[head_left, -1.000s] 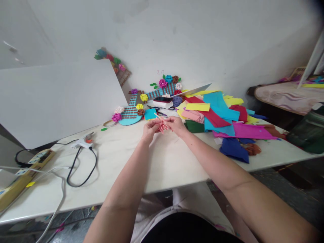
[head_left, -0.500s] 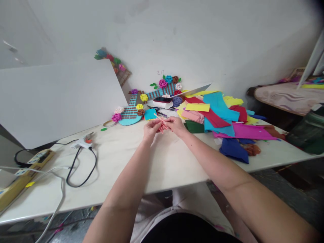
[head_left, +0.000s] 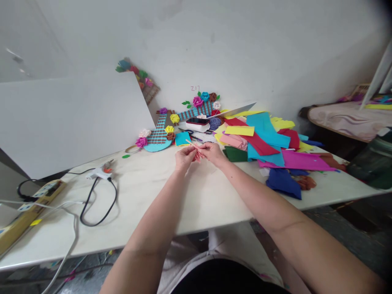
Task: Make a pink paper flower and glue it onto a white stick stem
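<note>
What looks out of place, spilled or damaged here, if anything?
Nothing looks spilled or damaged. One green leaf lies alone near the beige ring, as if dropped, and the coloured sheets on the right are heaped untidily. The pink piece between left hand and right hand is too small to judge.

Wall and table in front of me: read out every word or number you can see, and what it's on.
"217", in reddish marks on the wall; the first character could be "Z".
Box-like item at far right: marks too blurred to read.
Nothing else is legible.
</note>
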A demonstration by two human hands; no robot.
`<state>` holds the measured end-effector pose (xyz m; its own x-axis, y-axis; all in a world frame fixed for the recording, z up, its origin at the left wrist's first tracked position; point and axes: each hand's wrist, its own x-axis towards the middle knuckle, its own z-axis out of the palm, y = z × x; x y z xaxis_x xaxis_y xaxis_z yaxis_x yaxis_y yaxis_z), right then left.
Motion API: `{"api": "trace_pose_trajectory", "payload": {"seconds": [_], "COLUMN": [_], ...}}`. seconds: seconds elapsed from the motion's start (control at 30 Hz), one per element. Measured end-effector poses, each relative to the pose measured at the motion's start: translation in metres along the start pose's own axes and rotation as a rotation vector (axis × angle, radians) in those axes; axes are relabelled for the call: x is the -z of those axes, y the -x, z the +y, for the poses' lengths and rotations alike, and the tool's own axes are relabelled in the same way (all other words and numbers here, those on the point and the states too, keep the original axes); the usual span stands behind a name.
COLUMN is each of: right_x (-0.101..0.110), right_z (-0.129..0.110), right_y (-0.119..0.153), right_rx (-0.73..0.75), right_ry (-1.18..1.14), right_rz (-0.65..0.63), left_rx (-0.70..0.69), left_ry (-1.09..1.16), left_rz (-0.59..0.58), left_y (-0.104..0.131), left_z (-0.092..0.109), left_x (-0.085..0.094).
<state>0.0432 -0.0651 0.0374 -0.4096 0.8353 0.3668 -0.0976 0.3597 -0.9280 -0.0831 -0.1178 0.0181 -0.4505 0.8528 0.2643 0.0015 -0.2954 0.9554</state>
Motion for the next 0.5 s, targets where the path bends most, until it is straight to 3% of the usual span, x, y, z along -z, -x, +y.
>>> {"api": "trace_pose_trajectory", "payload": {"seconds": [0.5], "right_x": [-0.0001], "right_z": [0.003], "right_y": [-0.0007], "right_rx": [-0.005], "right_ry": [0.003], "right_rz": [0.019], "left_rx": [-0.029], "left_ry": [-0.056], "left_rz": [-0.054], "left_y": [-0.0011], "left_z": [-0.0056], "left_x": [0.0009]}}
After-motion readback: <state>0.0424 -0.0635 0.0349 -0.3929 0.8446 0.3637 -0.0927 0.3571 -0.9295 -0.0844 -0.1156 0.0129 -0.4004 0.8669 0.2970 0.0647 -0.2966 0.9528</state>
